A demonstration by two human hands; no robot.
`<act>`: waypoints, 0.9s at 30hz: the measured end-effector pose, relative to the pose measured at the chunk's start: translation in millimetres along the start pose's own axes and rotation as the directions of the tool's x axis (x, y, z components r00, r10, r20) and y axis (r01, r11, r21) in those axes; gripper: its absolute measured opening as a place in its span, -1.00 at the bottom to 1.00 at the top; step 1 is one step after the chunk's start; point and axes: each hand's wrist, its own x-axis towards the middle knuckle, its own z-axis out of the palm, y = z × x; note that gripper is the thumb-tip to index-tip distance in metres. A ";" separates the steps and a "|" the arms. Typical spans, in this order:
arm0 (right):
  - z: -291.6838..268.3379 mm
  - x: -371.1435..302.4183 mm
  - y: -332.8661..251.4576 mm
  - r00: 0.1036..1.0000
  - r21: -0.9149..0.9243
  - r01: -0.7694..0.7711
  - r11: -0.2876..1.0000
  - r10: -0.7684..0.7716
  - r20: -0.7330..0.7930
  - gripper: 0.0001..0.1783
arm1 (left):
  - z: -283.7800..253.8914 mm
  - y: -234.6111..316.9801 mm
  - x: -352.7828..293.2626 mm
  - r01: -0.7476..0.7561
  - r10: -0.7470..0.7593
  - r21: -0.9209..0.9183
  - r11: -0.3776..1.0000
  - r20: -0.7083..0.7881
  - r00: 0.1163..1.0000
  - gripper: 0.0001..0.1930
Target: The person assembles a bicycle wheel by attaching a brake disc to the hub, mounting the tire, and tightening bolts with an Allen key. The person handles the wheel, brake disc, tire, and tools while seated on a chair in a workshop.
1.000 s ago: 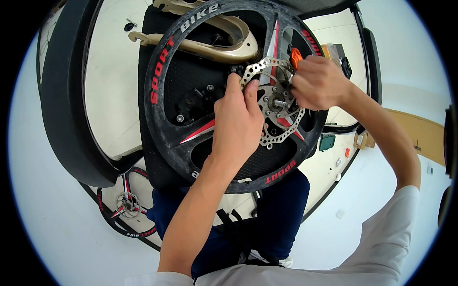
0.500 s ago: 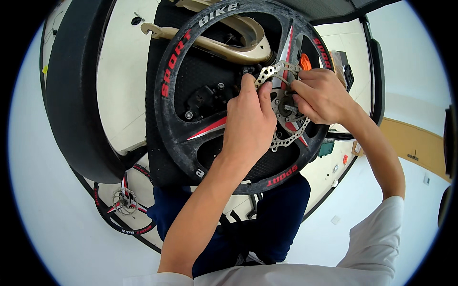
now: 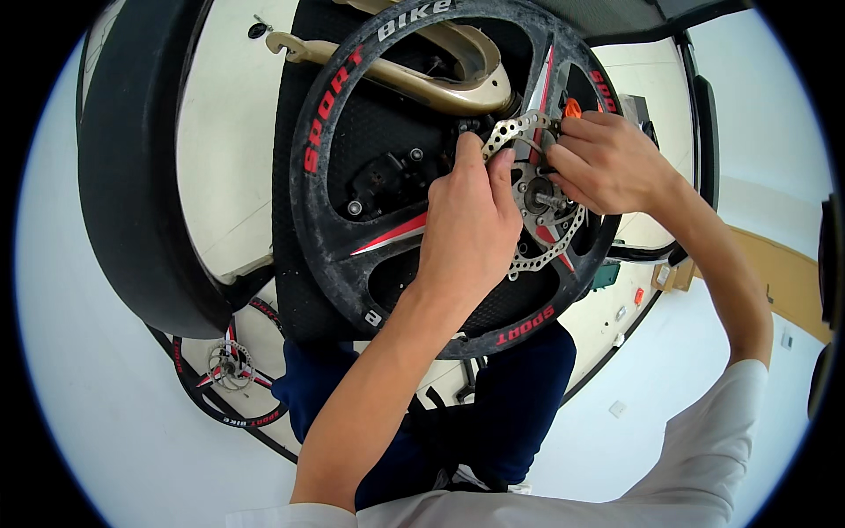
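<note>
Silver perforated metal brake disc (image 3: 508, 130), wavy-edged, sits around the hub (image 3: 539, 195) of a black three-spoked wheel with red and white accents (image 3: 392, 236), right of the middle of our view. Far left we see a long curved black armrest (image 3: 132, 176), with a similar second wheel (image 3: 231, 365) lower down. Next comes a black textured seat (image 3: 295, 299) beneath the nearer wheel; through that wheel's gaps show a gold metal fork (image 3: 475, 97) and a black part with silver bolts (image 3: 378, 185). Our left hand (image 3: 471, 220) has its fingers pinched on the disc's upper left edge. Our right hand (image 3: 612, 163) is at its upper right, fingers curled; whether they hold anything we can't make out. Just above shows an orange object (image 3: 574, 107). Against half a second ago, our right hand stands slightly higher over the hub, while the left grip matches; we judge the disc is being steadied from the left while its right side is worked.
</note>
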 end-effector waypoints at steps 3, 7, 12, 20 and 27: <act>4.8 -1.2 7.7 0.993 -0.083 0.108 0.991 -0.111 -0.028 -0.73 | -0.7 -0.1 0.7 0.008 -0.008 0.001 1.000 -0.005 1.000 -0.76; 11.8 -4.5 8.0 0.986 -0.095 0.160 0.983 -0.163 -0.029 -0.72 | 0.4 0.0 1.4 0.027 -0.027 0.018 0.999 0.003 1.000 -0.76; 16.4 -6.2 6.0 0.988 -0.049 0.110 0.993 -0.114 -0.100 -0.71 | 3.6 -0.8 1.8 0.017 -0.017 0.020 1.000 -0.001 1.000 -0.76; 12.6 -11.0 -21.9 0.982 -0.082 -0.183 0.980 0.179 -0.057 -0.69 | 3.1 -0.4 2.0 0.020 -0.020 0.008 1.000 -0.005 1.000 -0.76; 10.7 -10.4 -24.0 0.978 -0.110 -0.209 0.972 0.209 -0.016 -0.70 | -0.2 4.6 5.2 0.021 -0.022 0.015 1.000 0.020 1.000 -0.76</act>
